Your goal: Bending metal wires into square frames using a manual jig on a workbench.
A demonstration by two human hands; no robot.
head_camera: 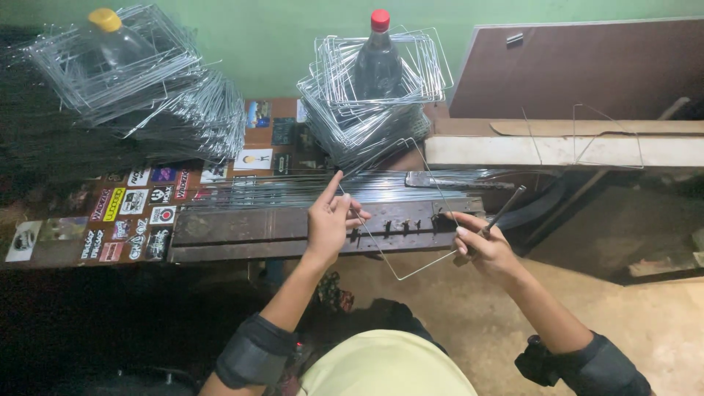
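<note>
My left hand (328,218) pinches a thin steel wire (411,270) bent into an open rectangular frame, held over a dark metal bending jig (279,229) with several upright pegs. On the right, my right hand (485,246) grips the dark lever handle (506,207) of the jig, with the wire's right side running beside it. Straight wires (308,189) lie in a bundle along the bench just behind the jig.
Two stacks of finished wire frames stand at the back: one (132,88) around a yellow-capped bottle (110,37), one (370,95) around a red-capped dark bottle (378,55). Stickers (136,213) cover the bench's left part. A pale plank (557,150) and brown board (587,70) lie right.
</note>
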